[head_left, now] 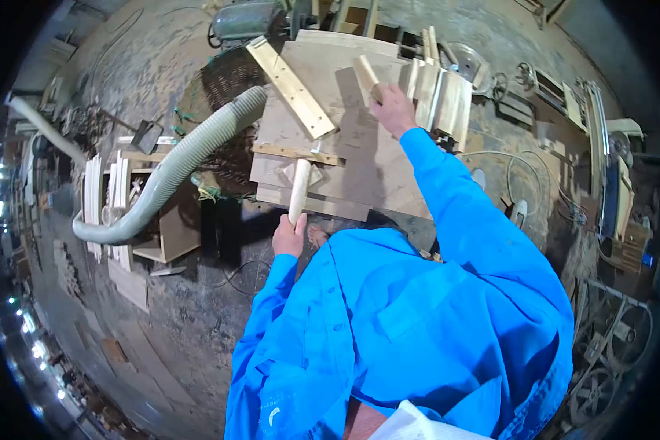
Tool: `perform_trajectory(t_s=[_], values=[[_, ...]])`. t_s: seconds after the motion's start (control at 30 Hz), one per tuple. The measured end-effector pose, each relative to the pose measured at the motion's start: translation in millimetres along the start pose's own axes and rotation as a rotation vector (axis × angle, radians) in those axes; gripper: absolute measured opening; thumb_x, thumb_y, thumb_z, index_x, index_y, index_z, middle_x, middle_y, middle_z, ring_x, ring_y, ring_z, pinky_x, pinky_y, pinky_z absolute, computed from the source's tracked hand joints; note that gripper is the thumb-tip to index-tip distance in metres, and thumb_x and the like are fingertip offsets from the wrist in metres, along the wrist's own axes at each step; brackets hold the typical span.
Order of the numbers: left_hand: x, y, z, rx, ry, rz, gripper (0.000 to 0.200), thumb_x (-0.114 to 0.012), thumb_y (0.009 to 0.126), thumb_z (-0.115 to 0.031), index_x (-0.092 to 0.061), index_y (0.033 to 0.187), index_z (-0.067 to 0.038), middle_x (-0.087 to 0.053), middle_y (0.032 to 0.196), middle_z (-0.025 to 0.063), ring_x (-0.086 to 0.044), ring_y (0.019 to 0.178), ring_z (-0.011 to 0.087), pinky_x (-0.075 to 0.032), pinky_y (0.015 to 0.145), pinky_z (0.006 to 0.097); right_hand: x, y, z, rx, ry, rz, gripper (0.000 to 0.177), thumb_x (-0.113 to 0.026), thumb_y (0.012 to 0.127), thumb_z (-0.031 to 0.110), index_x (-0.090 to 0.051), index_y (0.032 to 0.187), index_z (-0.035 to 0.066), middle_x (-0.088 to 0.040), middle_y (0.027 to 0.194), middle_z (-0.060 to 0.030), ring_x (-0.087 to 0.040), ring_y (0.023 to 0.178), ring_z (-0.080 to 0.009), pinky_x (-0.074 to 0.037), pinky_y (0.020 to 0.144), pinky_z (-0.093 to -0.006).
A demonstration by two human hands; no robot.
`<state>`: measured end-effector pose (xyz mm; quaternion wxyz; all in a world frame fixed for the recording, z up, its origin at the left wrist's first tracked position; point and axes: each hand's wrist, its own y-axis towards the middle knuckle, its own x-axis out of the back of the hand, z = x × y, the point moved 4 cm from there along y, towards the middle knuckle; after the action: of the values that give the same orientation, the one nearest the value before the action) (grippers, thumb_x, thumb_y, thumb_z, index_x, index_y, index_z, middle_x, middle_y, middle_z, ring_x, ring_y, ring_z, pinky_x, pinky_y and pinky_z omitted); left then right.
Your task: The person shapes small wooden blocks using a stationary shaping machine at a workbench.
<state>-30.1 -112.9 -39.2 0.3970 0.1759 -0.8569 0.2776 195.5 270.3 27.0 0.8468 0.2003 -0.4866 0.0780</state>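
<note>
My left hand [290, 235] is wrapped round the near end of a pale wooden piece [299, 192], which points away from me across the near edge of the wooden work table [352, 172]. Its far end lies close to a narrow wooden strip [290, 152] fixed by a bolt. On the right of the table, my right hand [394, 110] grips a short wooden block [366, 73]. Just beyond that hand stands a row of pale wooden pieces [447, 99]. A long board with holes [290, 86] lies slanted at the table's far left.
A thick ribbed hose [191, 154] curves along the left side, over a woven basket [231, 77]. A green motor [248, 23] sits beyond the table. Stacked wood and an open wooden box [177, 224] stand at left; metal wheels [612, 337] are at lower right.
</note>
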Motion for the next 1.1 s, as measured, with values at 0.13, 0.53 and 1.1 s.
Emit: perform_trajectory(t_s=[0.13, 0.53, 1.1], values=[[6, -1, -13, -0.018, -0.014, -0.044, 0.054, -0.060, 0.102, -0.055, -0.056, 0.100, -0.001, -0.070, 0.096, 0.0280, -0.067, 0.093, 0.0506, -0.051, 0.077, 0.0592, -61, 12, 43, 0.027, 0.063, 0.230, 0.039, -0.070, 0.092, 0.030, -0.063, 0.121, 0.005, -0.064, 0.123, -0.0204, -0.063, 0.115, -0.0441, -0.053, 0.098, -0.0535], [0, 26, -37, 0.011, 0.036, -0.032, 0.051, -0.060, 0.103, -0.054, -0.060, 0.108, -0.003, -0.072, 0.089, 0.0288, -0.070, 0.087, 0.0491, -0.054, 0.073, 0.0582, -133, 83, 103, -0.042, 0.217, 0.158, 0.043, -0.071, 0.096, 0.042, -0.066, 0.121, 0.008, -0.062, 0.123, -0.0208, -0.059, 0.119, -0.0421, -0.050, 0.101, -0.0525], [1, 33, -33, 0.089, 0.094, 0.009, 0.057, -0.060, 0.101, -0.057, -0.064, 0.112, -0.001, -0.073, 0.094, 0.0295, -0.070, 0.090, 0.0506, -0.054, 0.076, 0.0588, -146, 114, 114, 0.011, 0.211, 0.188, 0.038, -0.071, 0.096, 0.036, -0.070, 0.115, 0.003, -0.065, 0.122, -0.0200, -0.061, 0.117, -0.0418, -0.049, 0.104, -0.0493]])
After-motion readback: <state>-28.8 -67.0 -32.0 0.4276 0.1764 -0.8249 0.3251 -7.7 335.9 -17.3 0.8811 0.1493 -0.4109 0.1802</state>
